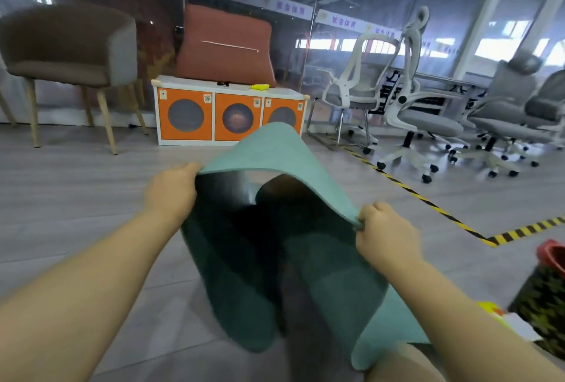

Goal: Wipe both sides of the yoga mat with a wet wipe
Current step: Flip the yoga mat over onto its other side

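yoga mat point(275, 149): teal, lifted above the grey floor point(76, 198), arched between my hands | my left hand point(171, 192): fingers closed on one corner of the mat | my right hand point(385, 235): pinches the other corner | behind: orange-front cabinet point(226, 112), office chairs point(428, 106)

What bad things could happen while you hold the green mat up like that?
The soft teal-green yoga mat is lifted and folded over, held only at two edge points by the left hand and right hand, so it might slip free and flop down. Its hanging lower edge could drag on the grey plank floor and pick up dirt. No wet wipe shows in either hand, so wiping cannot start yet.
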